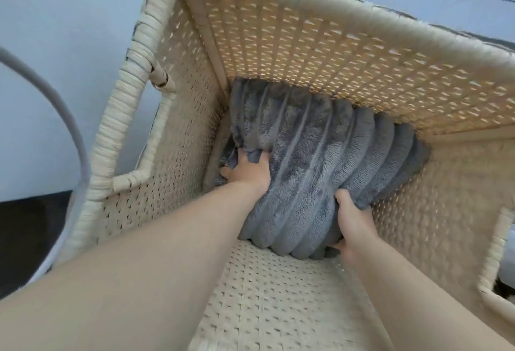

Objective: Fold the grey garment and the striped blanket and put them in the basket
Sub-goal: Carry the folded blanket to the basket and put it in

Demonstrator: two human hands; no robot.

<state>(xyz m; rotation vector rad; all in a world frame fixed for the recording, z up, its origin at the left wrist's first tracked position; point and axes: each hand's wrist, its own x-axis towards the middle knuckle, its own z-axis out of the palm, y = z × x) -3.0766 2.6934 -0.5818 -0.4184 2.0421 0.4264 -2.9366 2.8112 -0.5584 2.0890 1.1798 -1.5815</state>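
A folded grey blanket with raised plush stripes lies deep inside the woven cream basket, pressed against its far wall. My left hand grips the blanket's left edge, fingers dug into the fabric. At the near right edge, my right hand clutches the blanket, thumb on top and fingers curled under. Both forearms reach down into the basket. I cannot pick out the grey garment; it may lie under the blanket.
The basket has thick wrapped rims and a handle cut-out on its left wall and right wall. A grey curved tube arcs at the left. A pale wall stands behind, dark floor at lower left.
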